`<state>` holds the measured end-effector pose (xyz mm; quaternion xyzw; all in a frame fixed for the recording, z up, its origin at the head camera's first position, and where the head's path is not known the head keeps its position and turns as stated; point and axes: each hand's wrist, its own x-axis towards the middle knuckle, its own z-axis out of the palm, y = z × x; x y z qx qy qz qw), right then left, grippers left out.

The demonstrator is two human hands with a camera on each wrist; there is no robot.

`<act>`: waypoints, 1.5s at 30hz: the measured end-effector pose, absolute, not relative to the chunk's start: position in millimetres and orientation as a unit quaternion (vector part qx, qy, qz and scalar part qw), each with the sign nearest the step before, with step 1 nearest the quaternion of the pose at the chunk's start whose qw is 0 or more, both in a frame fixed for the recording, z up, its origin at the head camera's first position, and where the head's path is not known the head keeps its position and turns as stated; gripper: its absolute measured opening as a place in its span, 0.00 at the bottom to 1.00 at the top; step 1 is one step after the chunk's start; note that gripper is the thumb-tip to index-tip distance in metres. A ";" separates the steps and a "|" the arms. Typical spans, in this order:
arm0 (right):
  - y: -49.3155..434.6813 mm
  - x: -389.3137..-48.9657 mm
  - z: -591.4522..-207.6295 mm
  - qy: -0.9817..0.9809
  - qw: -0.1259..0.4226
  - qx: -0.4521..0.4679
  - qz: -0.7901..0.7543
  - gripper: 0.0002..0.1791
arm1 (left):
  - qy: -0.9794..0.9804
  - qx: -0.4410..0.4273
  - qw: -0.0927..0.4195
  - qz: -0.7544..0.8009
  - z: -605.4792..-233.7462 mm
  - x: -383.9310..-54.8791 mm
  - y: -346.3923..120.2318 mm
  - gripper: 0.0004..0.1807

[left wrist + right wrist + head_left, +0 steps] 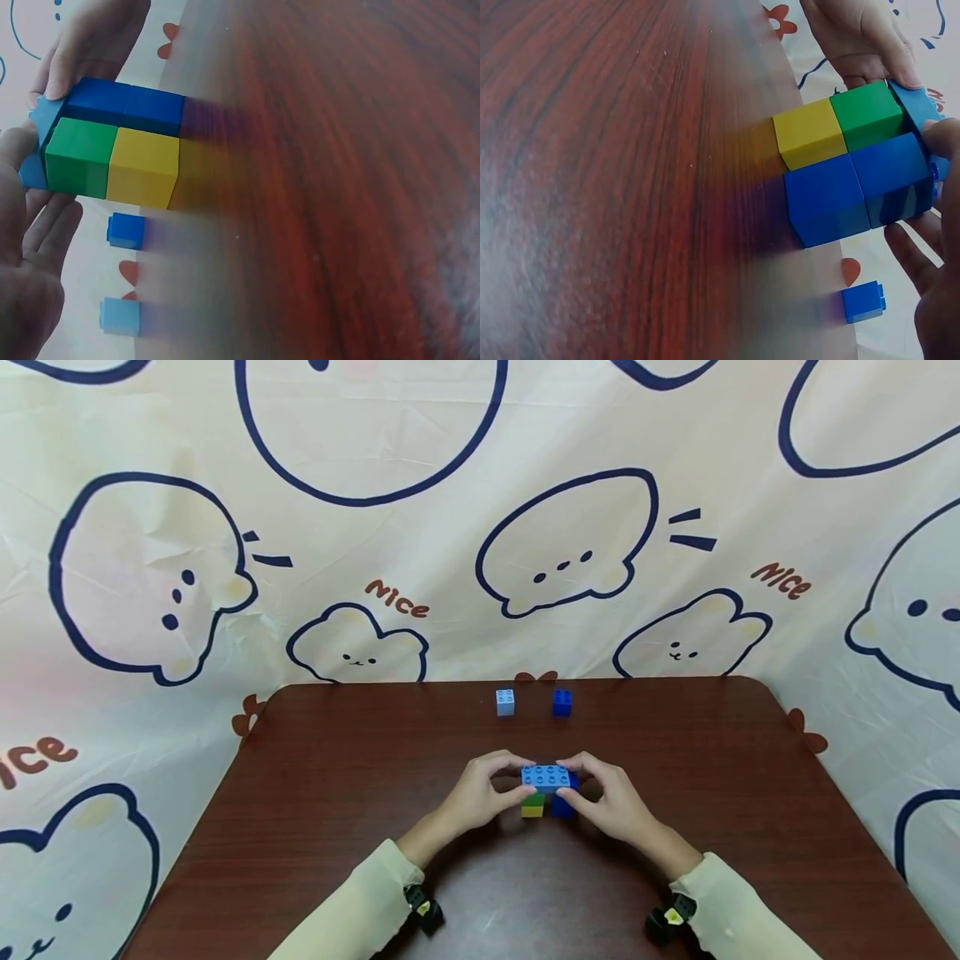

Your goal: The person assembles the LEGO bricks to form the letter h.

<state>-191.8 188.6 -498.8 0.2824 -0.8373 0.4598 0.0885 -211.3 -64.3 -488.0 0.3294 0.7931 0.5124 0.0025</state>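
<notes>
Both hands hold a medium-blue long toy building brick (545,776), studs facing up, over two short stacks. My left hand (476,793) pinches its left end between thumb and fingers. At the other end, my right hand (617,797) grips it the same way. Under the brick's left part, a green brick (866,112) sits on a yellow brick (808,133). Beside them, a dark blue brick (892,176) stands on another dark blue brick (827,199). In the right wrist view the long brick lies slightly askew right at the stack tops.
At the table's far edge stand a light blue small brick (505,702) and a dark blue small brick (562,702), set apart. The brown wooden table (360,735) has rounded far corners. A cream cloth with cartoon drawings (450,543) hangs behind it.
</notes>
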 end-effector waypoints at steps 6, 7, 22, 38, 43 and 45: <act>189.9 -193.9 -499.9 -0.837 0.087 0.297 0.452 0.18 | 0.786 0.339 0.004 0.517 -488.4 -211.4 -65.8 0.16; 190.1 -193.7 -500.1 -0.838 0.089 0.298 0.449 0.18 | 0.787 0.338 0.005 0.516 -488.0 -211.4 -65.9 0.17; 193.4 -194.7 -500.0 -0.852 0.099 0.316 0.406 0.22 | 0.807 0.344 0.000 0.480 -486.1 -214.3 -64.3 0.17; 190.3 -192.0 -499.7 -0.843 0.082 0.283 0.451 0.19 | 0.799 0.349 -0.003 0.489 -485.8 -212.7 -63.4 0.17; 187.3 -188.9 -501.9 -0.836 0.078 0.268 0.472 0.19 | 0.800 0.335 0.000 0.498 -489.0 -210.3 -64.6 0.18; 186.3 -187.6 -502.6 -0.830 0.072 0.257 0.489 0.19 | 0.800 0.330 0.003 0.502 -489.9 -209.8 -65.1 0.18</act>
